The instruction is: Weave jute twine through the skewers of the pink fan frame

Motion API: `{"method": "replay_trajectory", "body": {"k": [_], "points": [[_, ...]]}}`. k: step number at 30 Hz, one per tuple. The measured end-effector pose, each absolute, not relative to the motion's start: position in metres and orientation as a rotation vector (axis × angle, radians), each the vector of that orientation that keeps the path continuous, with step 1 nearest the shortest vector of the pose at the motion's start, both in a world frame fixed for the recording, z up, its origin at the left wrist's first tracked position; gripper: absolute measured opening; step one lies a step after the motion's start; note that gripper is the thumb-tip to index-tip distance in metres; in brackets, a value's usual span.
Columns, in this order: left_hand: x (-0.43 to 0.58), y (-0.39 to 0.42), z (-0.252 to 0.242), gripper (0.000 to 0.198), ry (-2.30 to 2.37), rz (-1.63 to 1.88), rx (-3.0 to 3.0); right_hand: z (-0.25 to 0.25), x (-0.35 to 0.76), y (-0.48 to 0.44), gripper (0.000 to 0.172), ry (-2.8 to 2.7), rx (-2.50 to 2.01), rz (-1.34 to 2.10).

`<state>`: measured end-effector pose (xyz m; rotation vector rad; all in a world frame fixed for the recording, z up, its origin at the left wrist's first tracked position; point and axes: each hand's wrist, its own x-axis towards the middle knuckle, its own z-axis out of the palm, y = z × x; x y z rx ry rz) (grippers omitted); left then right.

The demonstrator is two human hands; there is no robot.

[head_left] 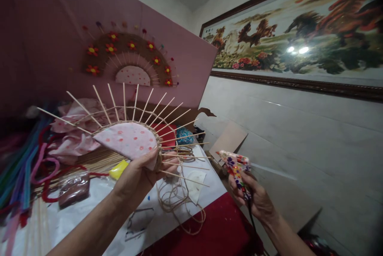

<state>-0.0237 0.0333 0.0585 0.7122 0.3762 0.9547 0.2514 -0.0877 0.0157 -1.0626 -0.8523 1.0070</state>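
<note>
a table point(89, 208) crowded with craft things. far left lies a heap of pipe cleaners point(20, 168), too many to count. the left hand point(134, 180) has its grip closed on the straight lower edge of one half-round fan point(128, 140), held upright above the table: a pink spotted centre, about seventeen thin sticks spreading out, and twine point(179, 204) trailing down in loose loops. one finished fan point(131, 60) hangs on the pink board behind. at right, the right hand point(254, 198) has its grip wrapped round one glue gun point(236, 166), nozzle towards the fan but well apart from it. this looks like the gluing step; a next dab would need the nozzle at the rim and the fan held steady.
</note>
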Motion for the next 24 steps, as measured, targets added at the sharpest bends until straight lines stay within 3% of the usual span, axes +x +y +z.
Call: {"method": "replay_trajectory", "body": {"k": [5,13,24], "points": [[-0.023,0.031,0.061,0.014,0.385,0.958,0.741,0.036,0.209,-0.114,0.033,-0.855,-1.044,0.983],[-0.023,0.027,0.061,0.023,0.373,0.938,0.817,0.048,0.145,-0.133,0.051,-1.125,-1.632,0.921],[-0.021,0.019,0.066,0.019,0.351,0.99,0.776,0.057,0.125,-0.11,0.059,-1.274,-1.615,0.93]]}}
